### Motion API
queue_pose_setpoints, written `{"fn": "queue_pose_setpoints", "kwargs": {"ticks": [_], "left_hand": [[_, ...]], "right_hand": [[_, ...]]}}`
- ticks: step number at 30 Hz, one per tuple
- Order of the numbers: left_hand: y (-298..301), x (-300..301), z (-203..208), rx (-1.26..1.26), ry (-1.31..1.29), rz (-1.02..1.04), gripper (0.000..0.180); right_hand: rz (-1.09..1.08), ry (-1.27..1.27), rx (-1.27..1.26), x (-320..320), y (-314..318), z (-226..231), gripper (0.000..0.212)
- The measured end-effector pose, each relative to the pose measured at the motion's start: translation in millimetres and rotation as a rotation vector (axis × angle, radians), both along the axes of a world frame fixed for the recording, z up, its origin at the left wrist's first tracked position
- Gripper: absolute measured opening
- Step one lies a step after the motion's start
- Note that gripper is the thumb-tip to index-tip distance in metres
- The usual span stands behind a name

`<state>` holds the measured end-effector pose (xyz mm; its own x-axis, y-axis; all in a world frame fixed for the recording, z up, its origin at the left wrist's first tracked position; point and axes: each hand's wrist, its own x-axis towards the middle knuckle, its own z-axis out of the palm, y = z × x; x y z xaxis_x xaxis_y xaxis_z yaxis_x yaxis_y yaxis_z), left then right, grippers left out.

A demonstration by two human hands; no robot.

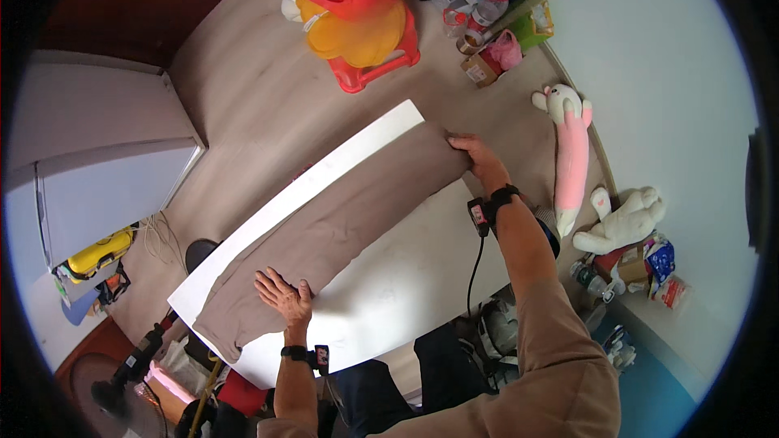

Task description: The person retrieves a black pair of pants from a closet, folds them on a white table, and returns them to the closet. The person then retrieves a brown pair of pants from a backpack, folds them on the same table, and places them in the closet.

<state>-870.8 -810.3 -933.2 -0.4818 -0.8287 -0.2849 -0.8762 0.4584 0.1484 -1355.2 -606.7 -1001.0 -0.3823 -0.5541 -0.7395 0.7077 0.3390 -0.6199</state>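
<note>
A long piece of taupe cloth [341, 231], folded into a wide strip with soft wrinkles, lies slantwise along a white table [381, 284]. Whether it is a garment does not show. My left hand [284, 296] rests flat on the cloth near its left end, fingers spread and holding nothing. At the far right end, my right hand [480, 160] is closed on the cloth's edge. Some of its fingers are hidden. Each wrist wears a black strap with a small device, and a cable hangs from the right one.
Beyond the table stands a red plastic stool [377, 73] with yellow items on it. A pink-and-white plush toy [572, 158] and a white plush [625, 221] lie along the right wall. At left are a white cabinet [105, 186] and a round fan [114, 389].
</note>
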Motion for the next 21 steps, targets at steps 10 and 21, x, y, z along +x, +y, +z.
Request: {"fn": "queue_pose_setpoints", "kwargs": {"ticks": [10,21], "left_hand": [[1,1,7,0.035,-0.048,0.01,0.086],[-10,23,90,0.899,1.128,0.645,0.074]], "right_hand": [[-0.23,0.399,0.027,34,-24,107,0.053],[0.376,0.889,-0.14,292,-153,240,0.026]]}}
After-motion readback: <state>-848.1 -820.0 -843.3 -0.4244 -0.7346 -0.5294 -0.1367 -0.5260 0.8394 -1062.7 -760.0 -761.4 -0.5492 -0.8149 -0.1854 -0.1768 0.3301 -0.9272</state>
